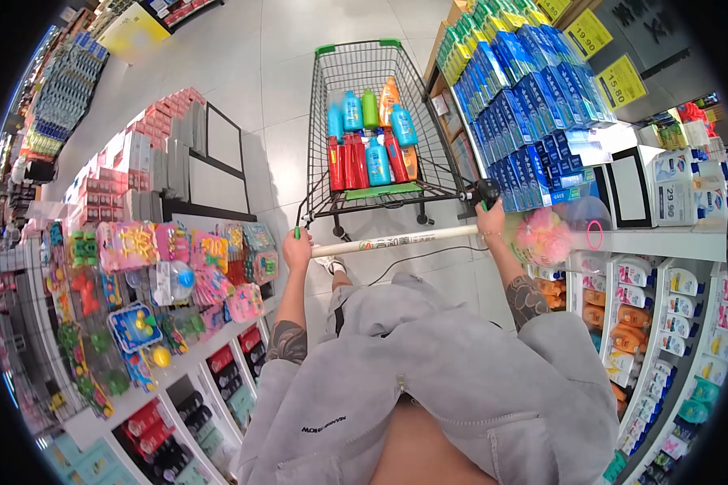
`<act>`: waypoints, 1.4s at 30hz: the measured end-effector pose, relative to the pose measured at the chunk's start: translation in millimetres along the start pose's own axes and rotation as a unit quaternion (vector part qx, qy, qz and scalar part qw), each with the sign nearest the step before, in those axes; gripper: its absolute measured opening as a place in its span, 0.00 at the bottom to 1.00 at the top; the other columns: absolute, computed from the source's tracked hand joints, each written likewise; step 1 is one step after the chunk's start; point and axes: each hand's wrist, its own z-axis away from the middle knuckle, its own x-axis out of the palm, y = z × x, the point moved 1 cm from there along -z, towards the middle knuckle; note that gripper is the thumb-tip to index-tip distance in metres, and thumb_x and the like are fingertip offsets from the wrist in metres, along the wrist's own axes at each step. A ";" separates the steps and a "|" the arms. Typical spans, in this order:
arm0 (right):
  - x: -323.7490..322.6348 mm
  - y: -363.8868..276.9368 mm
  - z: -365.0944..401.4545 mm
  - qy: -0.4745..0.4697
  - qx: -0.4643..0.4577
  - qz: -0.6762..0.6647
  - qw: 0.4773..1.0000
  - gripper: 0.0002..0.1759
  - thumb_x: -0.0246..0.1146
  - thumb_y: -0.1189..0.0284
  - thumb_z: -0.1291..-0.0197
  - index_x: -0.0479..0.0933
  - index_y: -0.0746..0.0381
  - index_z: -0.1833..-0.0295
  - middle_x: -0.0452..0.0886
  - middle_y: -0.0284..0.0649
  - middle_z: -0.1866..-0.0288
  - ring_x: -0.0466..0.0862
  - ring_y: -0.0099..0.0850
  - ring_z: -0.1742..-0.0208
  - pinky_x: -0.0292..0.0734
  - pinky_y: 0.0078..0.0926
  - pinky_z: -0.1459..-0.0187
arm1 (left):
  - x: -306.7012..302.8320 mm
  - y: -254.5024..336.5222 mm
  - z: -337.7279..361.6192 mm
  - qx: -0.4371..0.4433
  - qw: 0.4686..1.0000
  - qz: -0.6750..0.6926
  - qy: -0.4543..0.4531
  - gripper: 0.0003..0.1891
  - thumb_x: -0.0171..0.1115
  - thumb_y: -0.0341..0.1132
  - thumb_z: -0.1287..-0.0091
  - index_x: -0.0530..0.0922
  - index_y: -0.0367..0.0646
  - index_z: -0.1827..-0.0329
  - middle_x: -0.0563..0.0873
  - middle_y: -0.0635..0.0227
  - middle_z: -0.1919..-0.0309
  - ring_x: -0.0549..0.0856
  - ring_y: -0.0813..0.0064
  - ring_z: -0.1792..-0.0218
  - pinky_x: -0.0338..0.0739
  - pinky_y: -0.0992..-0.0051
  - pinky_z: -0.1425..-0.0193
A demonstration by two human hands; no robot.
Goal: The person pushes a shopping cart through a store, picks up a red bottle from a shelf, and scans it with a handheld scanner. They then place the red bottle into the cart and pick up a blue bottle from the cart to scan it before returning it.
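Observation:
My left hand (297, 247) grips the left end of the white cart handle (396, 240). My right hand (490, 220) grips its right end. The wire shopping cart (328, 121) stands ahead of me in the aisle. Inside it are upright red, blue, green and orange bottles (371, 137). Both my forearms are bare below grey sleeves.
Stacked blue boxes (526, 105) fill the shelf close to the cart's right side, with yellow price tags (620, 81) above. Toys in bright packs (146, 283) hang on the left rack. A pink bath puff (544, 237) sits by my right hand. Grey floor tiles (275, 65) stretch ahead.

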 end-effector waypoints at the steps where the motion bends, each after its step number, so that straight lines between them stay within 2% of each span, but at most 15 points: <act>1: 6.0 -7.6 7.5 0.004 0.001 0.001 1.000 0.40 0.65 0.61 0.50 0.61 0.73 0.37 0.79 0.63 0.57 0.80 0.55 0.54 0.74 0.44 0.51 | -7.4 -1.2 -18.8 0.002 1.000 0.002 -0.003 0.17 0.52 0.42 0.36 0.80 0.36 0.72 0.84 0.63 0.79 0.85 0.70 0.78 0.77 0.69 0.67; 5: 48.3 -21.0 27.3 0.033 0.047 0.021 0.998 0.35 0.67 0.64 0.51 0.65 0.72 0.41 0.77 0.61 0.52 0.78 0.53 0.49 0.72 0.42 0.46 | -33.6 1.8 -90.4 0.028 0.996 -0.083 -0.031 0.18 0.53 0.45 0.39 0.81 0.38 0.68 0.85 0.54 0.73 0.85 0.55 0.68 0.77 0.61 0.61; 7: 70.4 -29.4 42.7 0.142 -0.026 0.095 0.985 0.36 0.67 0.64 0.51 0.65 0.73 0.41 0.76 0.61 0.49 0.77 0.54 0.47 0.71 0.42 0.44 | -51.5 14.2 -119.1 0.039 0.991 -0.126 -0.026 0.18 0.53 0.47 0.39 0.81 0.39 0.66 0.84 0.51 0.70 0.84 0.50 0.65 0.76 0.58 0.58; 9: 88.7 -44.3 55.9 0.175 -0.039 0.068 0.981 0.36 0.67 0.64 0.51 0.65 0.73 0.41 0.75 0.61 0.48 0.77 0.54 0.47 0.70 0.42 0.44 | -74.5 46.2 -133.0 0.052 0.981 -0.188 -0.016 0.18 0.52 0.48 0.40 0.81 0.41 0.64 0.83 0.47 0.66 0.81 0.45 0.61 0.75 0.54 0.56; 11: 99.1 -65.0 62.5 0.191 -0.051 0.047 0.979 0.35 0.67 0.65 0.51 0.65 0.73 0.41 0.75 0.61 0.48 0.76 0.54 0.47 0.70 0.42 0.43 | -82.6 51.6 -166.4 0.063 0.972 -0.224 -0.021 0.18 0.52 0.48 0.40 0.81 0.41 0.64 0.83 0.47 0.66 0.81 0.45 0.61 0.75 0.54 0.56; 13: 103.8 -96.3 78.9 0.070 0.137 0.089 0.984 0.34 0.65 0.64 0.51 0.65 0.74 0.42 0.77 0.61 0.50 0.77 0.54 0.48 0.71 0.43 0.45 | -91.6 55.8 -200.3 0.086 0.962 -0.256 -0.031 0.18 0.52 0.48 0.40 0.81 0.42 0.63 0.83 0.47 0.66 0.82 0.46 0.61 0.75 0.54 0.56; 16: 112.1 -144.0 96.0 0.074 0.187 0.067 0.977 0.33 0.63 0.62 0.50 0.66 0.73 0.44 0.79 0.59 0.55 0.79 0.55 0.52 0.73 0.44 0.49 | -106.7 75.1 -240.6 0.091 0.957 -0.271 -0.050 0.19 0.53 0.49 0.40 0.81 0.42 0.62 0.84 0.48 0.66 0.82 0.46 0.62 0.76 0.54 0.56; 20: 138.0 -175.0 104.2 0.105 0.194 0.033 0.975 0.31 0.63 0.61 0.50 0.66 0.71 0.44 0.80 0.60 0.62 0.80 0.56 0.59 0.73 0.47 0.55 | -109.3 87.1 -300.4 0.138 0.948 -0.281 -0.054 0.18 0.55 0.49 0.40 0.82 0.43 0.64 0.84 0.49 0.68 0.82 0.46 0.63 0.76 0.54 0.57; 27: 167.6 -237.7 103.6 0.119 0.248 -0.033 0.961 0.31 0.63 0.65 0.49 0.64 0.72 0.43 0.80 0.59 0.63 0.80 0.56 0.60 0.73 0.47 0.57 | -108.4 120.2 -391.1 0.175 0.929 -0.314 -0.086 0.18 0.56 0.49 0.41 0.82 0.42 0.65 0.83 0.47 0.69 0.82 0.46 0.63 0.76 0.55 0.56; 28: 171.1 -246.0 102.9 0.124 0.242 -0.035 0.962 0.31 0.63 0.65 0.49 0.64 0.72 0.43 0.80 0.59 0.63 0.80 0.56 0.60 0.73 0.47 0.58 | -104.7 115.5 -409.7 0.214 0.923 -0.305 -0.094 0.17 0.55 0.47 0.40 0.81 0.41 0.68 0.84 0.55 0.75 0.83 0.52 0.69 0.77 0.60 0.61; 29: 175.8 -254.1 106.0 0.127 0.240 -0.037 0.962 0.31 0.63 0.66 0.49 0.64 0.73 0.43 0.80 0.59 0.63 0.80 0.56 0.60 0.73 0.47 0.58 | -101.4 111.1 -427.2 0.226 0.916 -0.315 -0.102 0.17 0.55 0.47 0.40 0.81 0.41 0.68 0.84 0.55 0.75 0.83 0.52 0.69 0.77 0.60 0.61; 31: 187.6 -265.1 111.5 0.144 0.266 -0.030 0.953 0.31 0.63 0.66 0.49 0.64 0.72 0.43 0.80 0.59 0.64 0.80 0.56 0.61 0.73 0.47 0.59 | -102.5 120.7 -447.6 0.180 0.925 -0.297 -0.152 0.18 0.54 0.49 0.39 0.82 0.41 0.66 0.84 0.50 0.70 0.82 0.47 0.64 0.76 0.56 0.58; 34: 192.7 -292.1 105.0 0.167 0.255 -0.062 0.951 0.29 0.63 0.67 0.50 0.65 0.69 0.44 0.80 0.55 0.66 0.80 0.55 0.63 0.73 0.46 0.61 | -100.0 125.9 -480.8 0.200 0.920 -0.284 -0.182 0.19 0.52 0.47 0.37 0.81 0.39 0.69 0.84 0.55 0.75 0.84 0.52 0.67 0.76 0.59 0.60; 39: 193.4 -339.7 112.6 0.153 0.334 -0.079 0.927 0.30 0.64 0.68 0.49 0.65 0.72 0.44 0.79 0.55 0.68 0.80 0.54 0.66 0.74 0.43 0.63 | -106.8 167.6 -501.1 0.225 0.914 -0.255 -0.223 0.19 0.52 0.45 0.36 0.79 0.37 0.72 0.84 0.59 0.78 0.85 0.58 0.72 0.76 0.62 0.63; 42: 215.0 -350.0 118.0 0.143 0.364 -0.075 0.917 0.32 0.62 0.67 0.50 0.63 0.69 0.41 0.79 0.57 0.61 0.80 0.55 0.59 0.74 0.46 0.57 | -109.4 187.3 -520.6 0.237 0.905 -0.264 -0.234 0.18 0.52 0.43 0.35 0.77 0.36 0.75 0.83 0.60 0.81 0.84 0.62 0.77 0.76 0.65 0.67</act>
